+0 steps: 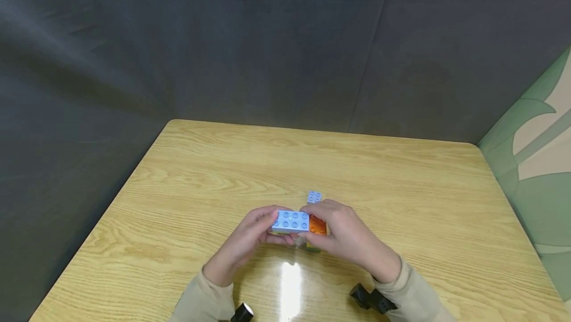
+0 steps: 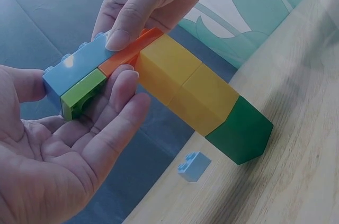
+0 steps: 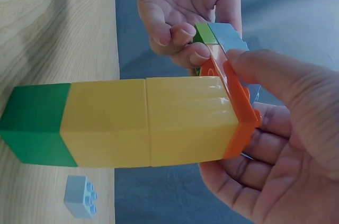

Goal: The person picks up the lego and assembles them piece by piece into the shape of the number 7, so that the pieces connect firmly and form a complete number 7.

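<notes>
A light blue brick (image 1: pixel 291 220) with several studs lies across the top of a stack. Its left end is held by my left hand (image 1: pixel 251 232), thumb at the end and fingers beneath. My right hand (image 1: pixel 350 235) pinches the blue brick's right part between thumb and fingers. Under the blue brick, a light green brick (image 2: pixel 85 94) and a thin orange brick (image 2: pixel 130 53) sit side by side. The orange one tops a column of two yellow bricks (image 2: pixel 204 99) and a dark green brick (image 2: pixel 241 131) at the bottom, near the table.
A small light blue brick (image 2: pixel 194 167) lies on the wooden table (image 1: pixel 214 163) just beyond the stack. Dark cloth (image 1: pixel 276 54) hangs behind the table. Patterned green fabric (image 1: pixel 535 163) stands at the right. Black wrist devices (image 1: pixel 372 298) sit by both sleeves.
</notes>
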A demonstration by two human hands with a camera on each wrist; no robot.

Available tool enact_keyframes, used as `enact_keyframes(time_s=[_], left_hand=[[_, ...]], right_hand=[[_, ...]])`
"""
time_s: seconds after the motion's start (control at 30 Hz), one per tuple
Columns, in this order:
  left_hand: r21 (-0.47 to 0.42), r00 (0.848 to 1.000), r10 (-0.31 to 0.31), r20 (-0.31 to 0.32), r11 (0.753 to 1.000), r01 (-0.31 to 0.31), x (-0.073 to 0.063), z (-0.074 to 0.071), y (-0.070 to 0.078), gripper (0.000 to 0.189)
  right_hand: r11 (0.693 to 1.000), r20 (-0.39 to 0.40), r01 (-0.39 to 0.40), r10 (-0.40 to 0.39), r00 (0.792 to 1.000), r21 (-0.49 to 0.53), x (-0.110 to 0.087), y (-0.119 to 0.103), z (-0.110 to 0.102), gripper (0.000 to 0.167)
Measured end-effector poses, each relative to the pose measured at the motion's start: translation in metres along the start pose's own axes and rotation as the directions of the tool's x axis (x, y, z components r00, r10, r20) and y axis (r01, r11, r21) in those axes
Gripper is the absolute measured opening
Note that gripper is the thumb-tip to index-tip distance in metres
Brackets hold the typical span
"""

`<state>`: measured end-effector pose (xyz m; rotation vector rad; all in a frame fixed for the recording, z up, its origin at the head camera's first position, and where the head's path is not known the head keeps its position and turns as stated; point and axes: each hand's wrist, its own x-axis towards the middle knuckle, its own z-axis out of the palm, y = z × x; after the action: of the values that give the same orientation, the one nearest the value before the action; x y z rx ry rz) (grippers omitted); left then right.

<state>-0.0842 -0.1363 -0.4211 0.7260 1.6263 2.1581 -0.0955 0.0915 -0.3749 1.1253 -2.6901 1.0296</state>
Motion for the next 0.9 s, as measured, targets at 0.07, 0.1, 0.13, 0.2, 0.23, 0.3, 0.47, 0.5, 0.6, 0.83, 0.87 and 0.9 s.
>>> enact_keyframes(time_s=[0.07,0.1,0.13,0.2,0.23,0.3,0.47,0.5,0.6,0.83,0.87,0.9], left_hand=[[0.001,1.0,-0.01,-0.003,1.0,0.01,0.0,0.0004,0.0004,0.047],[0.001,1.0,-0.014,-0.005,1.0,0.014,0.0,0.0005,0.0005,0.047],[0.002,1.0,-0.016,-0.006,1.0,0.016,0.0,0.0007,0.0006,0.047],[0.003,1.0,-0.018,-0.007,1.0,0.018,0.0,0.001,0.0006,0.047],[0.005,1.0,-0.014,-0.006,1.0,0.014,0.0,0.0011,0.0006,0.047],[0.007,1.0,-0.018,-0.01,1.0,0.018,-0.0002,0.0011,0.0005,0.047],[0.01,0.999,-0.04,-0.025,0.999,0.04,-0.0003,0.0014,0.0009,0.048],[0.01,0.999,-0.041,-0.027,0.999,0.041,-0.0004,0.0014,0.0008,0.048],[0.012,0.999,-0.032,-0.024,0.999,0.032,-0.0006,0.0011,0.0004,0.047],[0.005,1.0,-0.019,-0.014,1.0,0.019,0.0,0.0002,0.0004,0.047],[0.004,1.0,-0.021,-0.016,1.0,0.021,0.0001,0.0002,0.0002,0.047],[0.005,1.0,-0.018,-0.014,1.0,0.018,0.0001,0.0002,0.0003,0.046]], right_hand=[[1.0,0.002,-0.001,0.001,1.0,0.007,-0.0004,0.0007,-0.0002,0.031],[1.0,0.003,-0.001,0.001,1.0,0.009,-0.0007,0.0011,-0.0002,0.031],[1.0,0.004,0.0,0.0,1.0,0.01,-0.0009,0.0015,-0.0003,0.032],[1.0,0.004,0.0,0.0,1.0,0.015,-0.0012,0.002,-0.0003,0.032],[1.0,0.005,-0.001,0.001,1.0,0.018,-0.0013,0.0023,-0.0002,0.032],[1.0,0.006,0.0,0.0,1.0,0.022,-0.0016,0.0027,-0.0002,0.033],[1.0,0.004,0.003,-0.003,1.0,0.031,-0.0028,0.004,-0.0005,0.035],[0.999,0.003,0.004,-0.004,1.0,0.034,-0.0031,0.0044,-0.0006,0.036],[0.999,-0.002,0.011,-0.011,1.0,0.047,-0.004,0.0055,-0.0013,0.039],[0.997,-0.035,0.027,-0.025,0.999,0.071,-0.0047,0.0085,-0.0041,0.036],[0.997,-0.042,0.03,-0.027,0.999,0.07,-0.0046,0.0092,-0.0044,0.034],[0.997,-0.049,0.031,-0.028,0.998,0.069,-0.0043,0.0099,-0.0048,0.032]])
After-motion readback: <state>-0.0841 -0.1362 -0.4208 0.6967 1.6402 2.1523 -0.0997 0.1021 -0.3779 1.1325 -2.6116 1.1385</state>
